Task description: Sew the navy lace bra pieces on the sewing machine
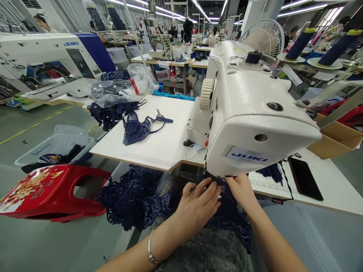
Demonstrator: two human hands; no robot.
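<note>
My left hand (200, 199) lies with bent fingers on a navy bra piece (227, 206), just in front of the needle area of the white sewing machine (244, 109). A small pale tip shows by its fingers; I cannot make out what it is. My right hand (241, 189) grips the same piece at its right edge, close under the machine head, its fingertips partly hidden. Patterned navy fabric hangs from the piece toward my lap. The stitching spot itself is hidden by the machine head and my fingers.
A finished-looking navy bra (135, 128) lies on the white table (110, 145). Navy straps and fabric (133, 198) heap at left, beside a red stool (53, 190). A phone (305, 178) rests at right. Behind stand a second machine (45, 56) and a fan (263, 37).
</note>
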